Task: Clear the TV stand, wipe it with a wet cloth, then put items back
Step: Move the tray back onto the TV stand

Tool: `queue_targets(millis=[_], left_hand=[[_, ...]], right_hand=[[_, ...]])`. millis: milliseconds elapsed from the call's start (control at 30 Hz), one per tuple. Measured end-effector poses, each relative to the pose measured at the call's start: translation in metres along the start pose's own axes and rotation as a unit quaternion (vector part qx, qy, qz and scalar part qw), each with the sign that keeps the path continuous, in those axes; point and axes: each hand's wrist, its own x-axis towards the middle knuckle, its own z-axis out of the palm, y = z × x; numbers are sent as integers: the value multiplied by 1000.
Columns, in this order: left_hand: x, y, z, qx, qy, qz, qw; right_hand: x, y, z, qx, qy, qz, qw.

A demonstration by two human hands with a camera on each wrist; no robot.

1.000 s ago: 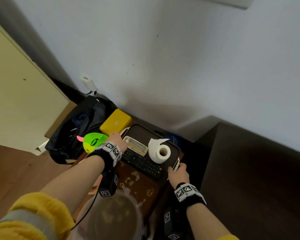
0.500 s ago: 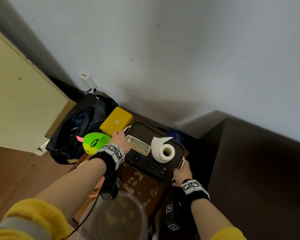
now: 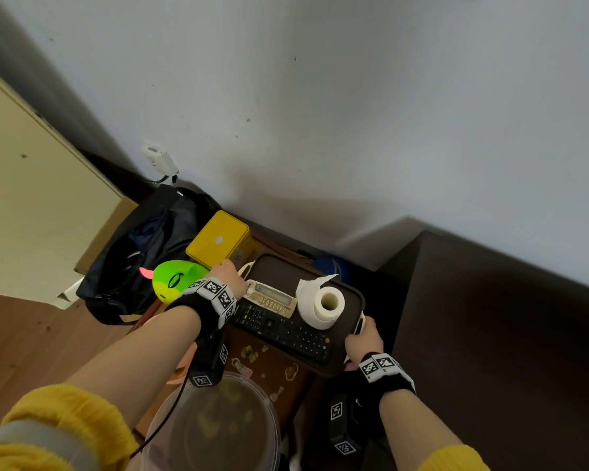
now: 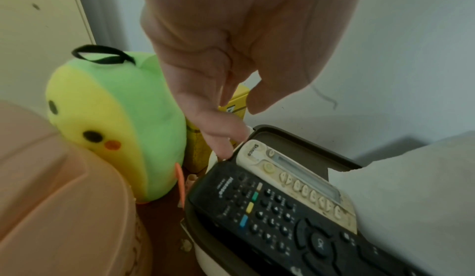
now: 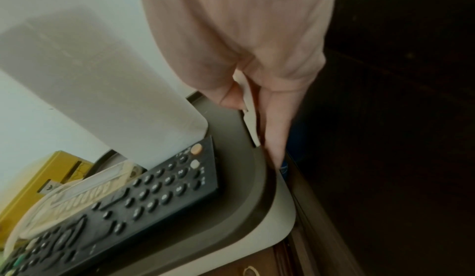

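A brown tray (image 3: 279, 270) lies on the small wooden stand (image 3: 269, 367). It carries a black remote (image 3: 283, 329), a cream remote (image 3: 272, 299) and an upright toilet roll (image 3: 323, 300). My left hand (image 3: 232, 271) is at the tray's left end. In the left wrist view its fingers (image 4: 226, 144) reach straight down onto the rim by the cream remote (image 4: 295, 181), thumb apart. My right hand (image 3: 363, 334) is at the right end. In the right wrist view it (image 5: 254, 107) pinches the tray's white handle (image 5: 253, 136) between thumb and fingers.
A green-and-yellow plush (image 3: 176, 283) and a yellow tin (image 3: 220, 239) stand just left of the tray. A black bag (image 3: 140, 253) lies beyond them beside a cream cabinet (image 3: 31, 198). A clear round lid (image 3: 215, 426) is near me. Dark furniture (image 3: 507, 334) stands close on the right.
Both hands stay at the tray's two ends. The tray's right end and my right hand have shifted slightly to the right as the view moved.
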Motion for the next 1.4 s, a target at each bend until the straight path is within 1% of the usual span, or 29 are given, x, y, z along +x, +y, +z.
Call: queue_targets(millis=[67, 167, 300, 467, 633, 733, 833, 967, 1100, 1233, 1300, 1400], left_hand=[[-4, 0, -3, -4, -14, -1, 1000], [-10, 2, -9, 2, -15, 4, 1000], [-20, 4, -21, 21, -4, 4, 1000], [-37, -2, -46, 10, 26, 34, 999], [-61, 7, -88, -16, 75, 63, 995], [-75, 22, -109, -26, 88, 78, 993], [-89, 40, -120, -38, 99, 119, 987], [-108, 70, -115, -36, 112, 157, 981], [-125, 107, -97, -29, 99, 179, 978], [-139, 149, -69, -40, 90, 185, 978], [-145, 169, -53, -46, 77, 184, 979], [-152, 197, -31, -57, 61, 182, 980]], right_hand=[[-4, -2, -3, -1, 0, -2, 1000], [-12, -7, -8, 6, -2, -12, 1000], [-19, -15, -14, 17, -14, -29, 999], [-40, -34, -25, 29, -6, -61, 998], [-68, -62, -53, 39, 11, -99, 994], [-82, -74, -76, 45, 24, -118, 992], [-95, -79, -105, 52, 49, -139, 988], [-109, -74, -150, 38, 84, -156, 984], [-108, -54, -196, 37, 102, -151, 983], [-98, -30, -240, 52, 114, -134, 983], [-87, -18, -261, 43, 121, -131, 983], [-73, -2, -290, 50, 109, -116, 986]])
